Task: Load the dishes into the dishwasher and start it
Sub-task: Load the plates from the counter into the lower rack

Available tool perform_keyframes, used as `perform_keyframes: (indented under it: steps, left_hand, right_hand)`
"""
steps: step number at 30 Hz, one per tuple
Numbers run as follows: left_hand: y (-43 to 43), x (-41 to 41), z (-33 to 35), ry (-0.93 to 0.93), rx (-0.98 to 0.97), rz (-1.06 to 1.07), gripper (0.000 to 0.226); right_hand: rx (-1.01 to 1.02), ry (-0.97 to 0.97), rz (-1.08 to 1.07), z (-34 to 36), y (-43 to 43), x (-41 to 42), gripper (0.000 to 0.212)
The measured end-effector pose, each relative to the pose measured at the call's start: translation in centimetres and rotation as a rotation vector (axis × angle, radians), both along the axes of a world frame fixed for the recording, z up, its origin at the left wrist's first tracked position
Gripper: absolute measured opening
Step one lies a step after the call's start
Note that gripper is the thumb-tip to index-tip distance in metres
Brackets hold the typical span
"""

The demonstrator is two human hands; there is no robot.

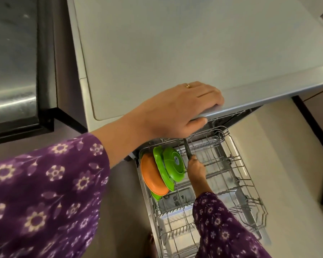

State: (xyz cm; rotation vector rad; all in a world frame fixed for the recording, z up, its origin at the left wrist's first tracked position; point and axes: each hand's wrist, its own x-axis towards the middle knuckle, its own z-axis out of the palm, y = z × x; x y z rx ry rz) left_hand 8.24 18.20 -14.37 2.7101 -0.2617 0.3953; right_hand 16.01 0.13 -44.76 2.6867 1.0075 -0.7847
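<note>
Dishwasher rack [240, 159] below grey counter [175, 43] gripped by left hand [179, 110]; right hand [196, 169] grips utensil [187, 148].

Upright plates [168, 164] crowd the far-left corner of the rack [250, 175]; its right edge and near half lie open — low tines [177, 231] only. The desk [175, 43] overhangs the far edge — seemingly cramping entry there.

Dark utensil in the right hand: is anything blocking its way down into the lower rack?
Nothing visible does. The dark utensil, gripped by the right hand, hangs over bare wires of the lower rack. The green dishes stand close beside it, on the picture's left.
</note>
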Motion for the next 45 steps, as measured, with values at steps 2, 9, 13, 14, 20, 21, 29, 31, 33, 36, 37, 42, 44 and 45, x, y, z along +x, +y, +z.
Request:
perform_keyframes:
  steps: [2, 9, 13, 14, 20, 21, 29, 31, 33, 36, 37, 42, 44, 45]
  left_hand:
    - [0.1, 0.0, -0.1, -0.007, -0.006, 0.003, 0.035]
    - [0.0, 0.0, -0.2, -0.011, -0.007, 0.017, 0.033]
    - [-0.1, -0.1, -0.2, -0.007, -0.006, 0.028, 0.033]
    - [-0.1, -0.1, -0.2, -0.005, -0.008, 0.031, 0.032]
    - [-0.2, -0.3, 0.0, -0.005, -0.008, 0.039, 0.032]
    - [-0.2, -0.3, 0.0, -0.007, -0.004, 0.04, 0.031]
    - [-0.2, -0.5, 0.2, -0.026, 0.0, 0.035, 0.028]
    - [-0.3, -0.6, 0.2, -0.019, 0.03, 0.043, 0.029]
    - [-0.4, -0.6, 0.2, -0.011, 0.07, 0.069, 0.028]
    - [-0.7, -1.3, 0.5, -0.026, 0.132, 0.122, 0.027]
    - [-1.0, -1.8, 0.6, -0.032, 0.139, 0.136, 0.027]
    - [-1.8, -8.4, 0.4, 0.006, 0.097, 0.263, 0.036]
    - [-1.4, -13.2, 0.6, 0.042, 0.105, 0.317, 0.037]
    - [-1.1, -15.8, 0.8, 0.052, 0.106, 0.343, 0.037]
  right_hand:
    - [0.021, 0.033, -0.048, -0.9, -0.1, 0.1, 0.028]
    - [0.044, 0.087, -0.085, -2.0, -0.1, 0.4, 0.029]
    - [0.071, 0.136, -0.15, -1.7, -0.2, 1.5, 0.029]
    - [0.083, 0.166, -0.167, -1.7, -0.2, 1.7, 0.029]
    - [0.067, 0.279, -0.214, -1.2, 0.3, 0.3, 0.033]
    - [0.065, 0.276, -0.224, -1.0, 0.3, -0.1, 0.033]
    - [0.086, 0.235, -0.295, 1.0, -0.6, -3.5, 0.054]
    - [0.106, 0.248, -0.294, 2.3, -1.0, -4.5, 0.053]
    - [0.111, 0.261, -0.289, 3.5, -1.6, -5.7, 0.055]
    - [0.089, 0.285, -0.295, 5.9, -2.8, -8.1, 0.059]
    - [0.084, 0.289, -0.298, 6.7, -3.2, -9.1, 0.058]
    - [0.141, 0.26, -0.2, 11.5, -3.1, -13.5, 0.048]
    - [0.185, 0.236, -0.101, 14.3, -1.7, -15.8, 0.037]
    - [0.208, 0.232, -0.046, 15.9, -0.9, -17.1, 0.035]
